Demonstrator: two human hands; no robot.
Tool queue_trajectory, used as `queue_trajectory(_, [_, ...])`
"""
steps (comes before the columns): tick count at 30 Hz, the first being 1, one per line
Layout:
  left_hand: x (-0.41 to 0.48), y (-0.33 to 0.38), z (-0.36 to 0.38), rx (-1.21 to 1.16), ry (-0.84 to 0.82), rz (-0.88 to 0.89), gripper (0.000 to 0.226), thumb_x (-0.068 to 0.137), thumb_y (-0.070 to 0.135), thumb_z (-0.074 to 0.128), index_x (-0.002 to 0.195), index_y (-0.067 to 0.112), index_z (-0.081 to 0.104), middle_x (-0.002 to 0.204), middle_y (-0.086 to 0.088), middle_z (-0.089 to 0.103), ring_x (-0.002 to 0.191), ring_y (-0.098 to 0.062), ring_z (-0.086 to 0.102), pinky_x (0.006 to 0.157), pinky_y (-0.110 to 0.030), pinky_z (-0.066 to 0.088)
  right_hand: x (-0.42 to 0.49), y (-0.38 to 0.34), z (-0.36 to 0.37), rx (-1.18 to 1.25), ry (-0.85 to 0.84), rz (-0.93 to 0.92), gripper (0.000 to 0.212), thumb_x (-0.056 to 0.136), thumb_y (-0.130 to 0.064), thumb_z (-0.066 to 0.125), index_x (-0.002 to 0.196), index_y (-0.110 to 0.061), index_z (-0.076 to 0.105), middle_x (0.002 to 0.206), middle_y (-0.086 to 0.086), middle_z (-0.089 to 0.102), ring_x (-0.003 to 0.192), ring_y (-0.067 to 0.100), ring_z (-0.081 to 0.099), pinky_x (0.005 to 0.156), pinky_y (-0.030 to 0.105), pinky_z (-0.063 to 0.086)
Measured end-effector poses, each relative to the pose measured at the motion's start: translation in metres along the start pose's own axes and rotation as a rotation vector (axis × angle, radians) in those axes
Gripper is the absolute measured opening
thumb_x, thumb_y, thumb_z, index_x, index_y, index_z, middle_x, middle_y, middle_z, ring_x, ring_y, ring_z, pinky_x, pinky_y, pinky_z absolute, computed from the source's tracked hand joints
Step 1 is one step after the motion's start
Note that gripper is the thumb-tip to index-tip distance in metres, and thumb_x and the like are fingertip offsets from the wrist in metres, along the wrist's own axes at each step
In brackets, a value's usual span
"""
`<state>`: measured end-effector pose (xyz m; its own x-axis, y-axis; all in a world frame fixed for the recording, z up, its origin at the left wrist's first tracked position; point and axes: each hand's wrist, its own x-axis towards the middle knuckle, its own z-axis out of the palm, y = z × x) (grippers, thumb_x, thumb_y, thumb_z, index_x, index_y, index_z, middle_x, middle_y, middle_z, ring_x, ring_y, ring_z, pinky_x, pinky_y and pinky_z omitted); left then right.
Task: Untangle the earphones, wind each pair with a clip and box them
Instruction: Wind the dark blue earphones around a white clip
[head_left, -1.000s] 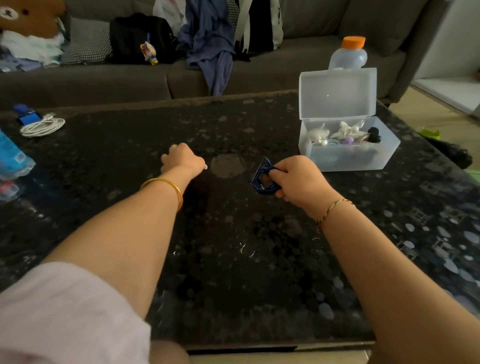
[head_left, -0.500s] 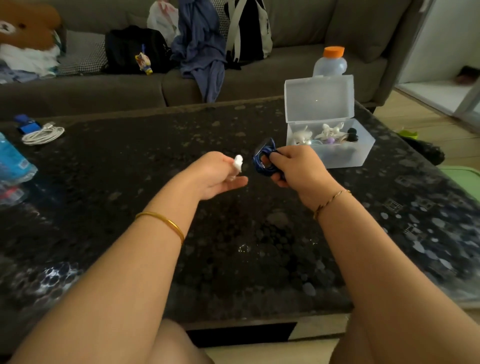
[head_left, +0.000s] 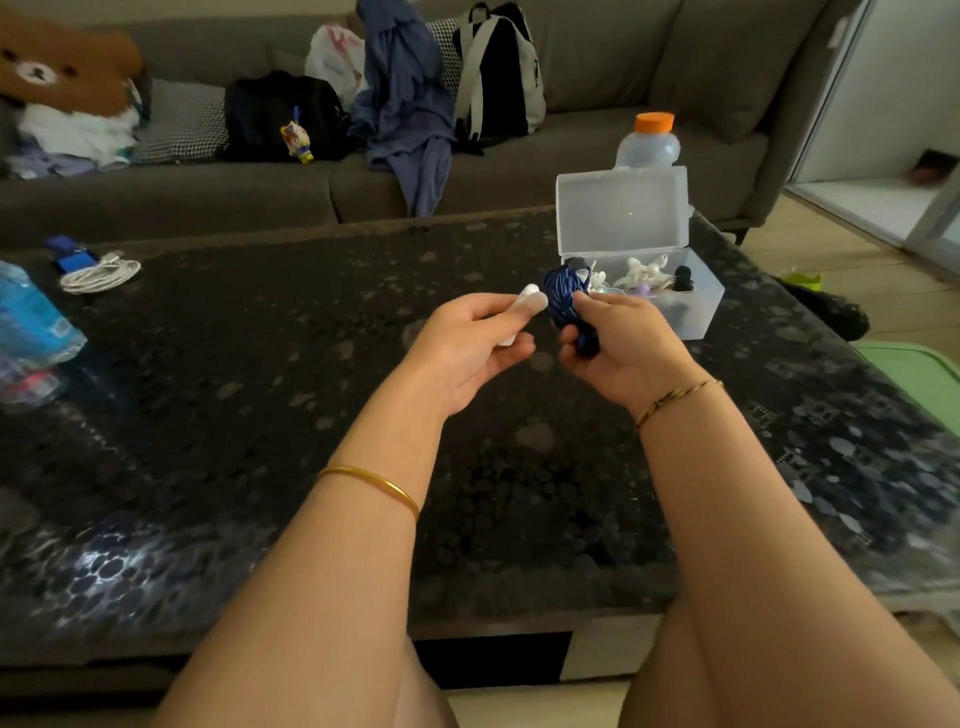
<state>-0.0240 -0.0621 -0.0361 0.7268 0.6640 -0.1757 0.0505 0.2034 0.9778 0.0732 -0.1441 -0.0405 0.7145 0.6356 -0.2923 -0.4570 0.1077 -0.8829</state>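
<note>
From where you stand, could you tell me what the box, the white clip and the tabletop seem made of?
The box looks like frosted translucent plastic: contents show dimly through its wall. The white clip, pinched in the left hand, is likely plastic or silicone; too small to settle. The tabletop seems polished dark stone or glass: pebble-patterned, with glossy reflections.
</note>
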Motion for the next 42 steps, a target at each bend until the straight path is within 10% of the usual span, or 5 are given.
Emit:
queue_trajectory(13, [0.008, -0.001, 0.004, 0.341, 0.076, 0.054, 0.028, 0.098, 0.024, 0.051, 0.126, 0.021, 0.051, 0.1, 0.007, 0.053, 0.084, -0.01, 0.051, 0.079, -0.028, 0.048, 0.002, -0.009, -0.002, -0.003, -0.082, -0.064, 0.026, 0.099, -0.012, 0.044, 0.123, -0.005, 0.052, 0.088, 0.009, 0.058, 0.059, 0.008, 0.046, 0.055, 0.022, 0.044])
queue_trajectory(19, [0.006, 0.0, 0.004, 0.439, 0.072, 0.11, 0.025, 0.099, 0.019, 0.048, 0.122, 0.024, 0.055, 0.109, 0.003, 0.058, 0.083, -0.008, 0.052, 0.068, -0.022, 0.043, 0.001, -0.001, 0.002, -0.648, -0.038, -0.335, 0.019, 0.099, -0.013, 0.043, 0.097, -0.011, 0.062, 0.075, 0.001, 0.058, 0.056, 0.006, 0.047, 0.056, 0.019, 0.045])
queue_trajectory(27, [-0.001, 0.004, -0.009, 0.58, -0.091, 0.188, 0.027, 0.097, 0.024, 0.052, 0.123, 0.023, 0.057, 0.108, 0.01, 0.06, 0.094, -0.004, 0.054, 0.068, -0.019, 0.039, 0.001, 0.0, 0.002, -0.749, -0.089, -0.376, 0.02, 0.1, -0.015, 0.042, 0.094, -0.016, 0.061, 0.077, 0.0, 0.058, 0.065, 0.01, 0.052, 0.06, 0.021, 0.048])
queue_trajectory(36, [0.0, 0.005, -0.014, 0.491, 0.062, 0.206, 0.028, 0.085, 0.018, 0.069, 0.106, 0.026, 0.053, 0.101, -0.004, 0.062, 0.09, -0.017, 0.06, 0.068, -0.027, 0.045, 0.003, 0.003, 0.006, -0.879, -0.103, -0.487, 0.025, 0.099, -0.01, 0.043, 0.112, -0.008, 0.065, 0.081, 0.0, 0.058, 0.069, 0.009, 0.053, 0.056, 0.016, 0.043])
queue_trajectory(42, [-0.008, 0.012, -0.008, 0.099, -0.074, -0.002, 0.021, 0.092, 0.014, 0.05, 0.109, 0.007, 0.061, 0.1, -0.01, 0.064, 0.089, -0.019, 0.061, 0.084, -0.035, 0.05, 0.0, 0.007, 0.012, -1.008, -0.006, -0.637, 0.026, 0.097, -0.009, 0.044, 0.114, -0.007, 0.065, 0.102, 0.011, 0.065, 0.094, 0.024, 0.061, 0.084, 0.036, 0.053])
